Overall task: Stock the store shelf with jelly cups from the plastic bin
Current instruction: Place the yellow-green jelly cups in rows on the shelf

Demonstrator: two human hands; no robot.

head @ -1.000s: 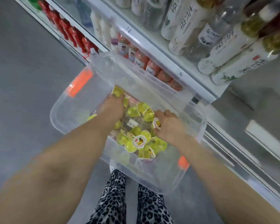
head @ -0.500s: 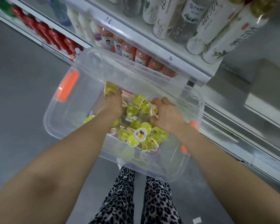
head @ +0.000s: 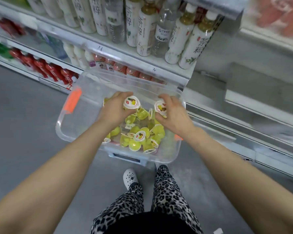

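A clear plastic bin [head: 64,130] with orange latches stands on the floor in front of the shelf. Several yellow-green jelly cups [head: 139,135] with white printed lids lie heaped in it. My left hand [head: 115,108] is above the heap and grips a jelly cup [head: 132,103], lid facing up. My right hand [head: 172,114] holds another jelly cup [head: 160,107] at the bin's right side, lid turned towards the left.
The store shelf [head: 142,65] rises behind the bin, packed with tall white tea bottles [head: 181,43] above and small red-topped bottles [head: 118,68] and red cans [head: 46,68] below. Lower shelf rails [head: 243,132] run to the right. My legs and a white shoe [head: 130,179] are on grey floor.
Both hands rose out of the heap, each with a jelly cup in its grip. The camera tilted up, so more of the upper shelf shows.
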